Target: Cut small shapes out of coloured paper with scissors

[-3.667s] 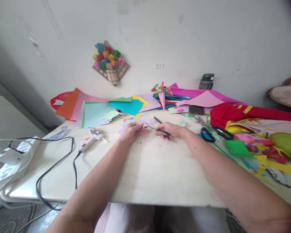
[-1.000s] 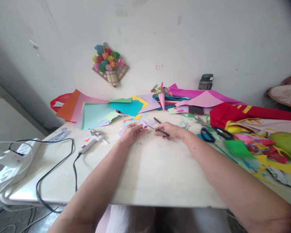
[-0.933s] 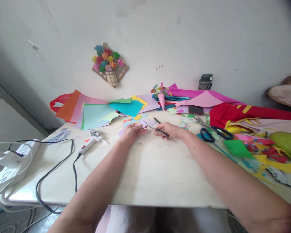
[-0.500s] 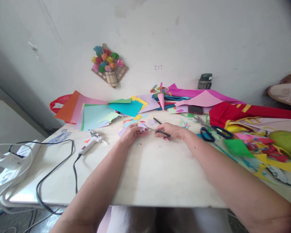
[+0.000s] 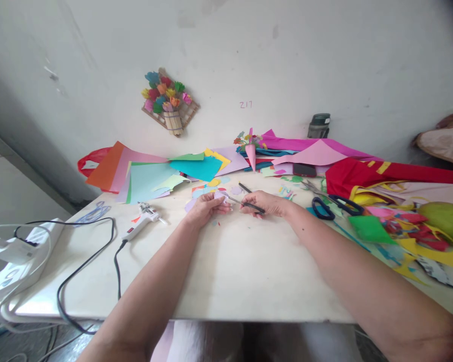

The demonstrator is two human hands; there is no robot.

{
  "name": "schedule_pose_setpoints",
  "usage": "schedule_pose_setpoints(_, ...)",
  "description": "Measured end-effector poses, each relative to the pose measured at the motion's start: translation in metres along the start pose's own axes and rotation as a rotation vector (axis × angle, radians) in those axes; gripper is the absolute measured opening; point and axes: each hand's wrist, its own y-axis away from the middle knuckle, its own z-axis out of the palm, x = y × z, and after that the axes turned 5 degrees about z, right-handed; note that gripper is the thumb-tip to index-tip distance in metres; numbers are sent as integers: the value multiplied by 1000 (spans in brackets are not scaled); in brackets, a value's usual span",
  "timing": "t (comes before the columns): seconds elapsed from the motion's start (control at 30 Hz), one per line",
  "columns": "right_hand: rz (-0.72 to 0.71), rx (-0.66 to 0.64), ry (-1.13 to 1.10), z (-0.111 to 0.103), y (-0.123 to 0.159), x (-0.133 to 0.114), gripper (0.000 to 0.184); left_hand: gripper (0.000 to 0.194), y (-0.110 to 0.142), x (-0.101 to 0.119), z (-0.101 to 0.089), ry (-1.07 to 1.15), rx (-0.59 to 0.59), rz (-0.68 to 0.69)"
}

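Between its closed fingertips, my left hand (image 5: 206, 208) pinches a small piece of lilac paper (image 5: 221, 195). My right hand (image 5: 266, 204) is wrapped round slim black-handled scissors (image 5: 253, 207); their thin metal blades point left and reach the paper. A black stick-like thing (image 5: 244, 187), perhaps a pen, shows just above my right fingers; whether it is held or lies on the table I cannot tell. A lilac cut-out (image 5: 236, 190) lies between the hands. Other small paper cut-outs (image 5: 214, 183) lie behind my left hand.
On the left are a glue gun (image 5: 139, 223), its cable and a power strip (image 5: 26, 251). Coloured sheets (image 5: 151, 176) line the wall, with a pink paper cone of flowers (image 5: 251, 153). Right: large blue-handled scissors (image 5: 335, 205), a phone (image 5: 304, 170), red cloth (image 5: 355, 176) and paper scraps (image 5: 419, 229).
My left fingers have shifted and turned the lilac paper against the blades. The lilac cut-out on the table shows more plainly now. My right hand stays in nearly the same place.
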Motion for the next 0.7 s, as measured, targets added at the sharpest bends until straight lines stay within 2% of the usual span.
schedule_pose_setpoints(0.4,-61,13,34,1,-1,1,15,20,0,0,1,26,-17,7)
schedule_pose_setpoints(0.7,-35,45,32,4,1,-3,18,20,2,1,4,41,8,11)
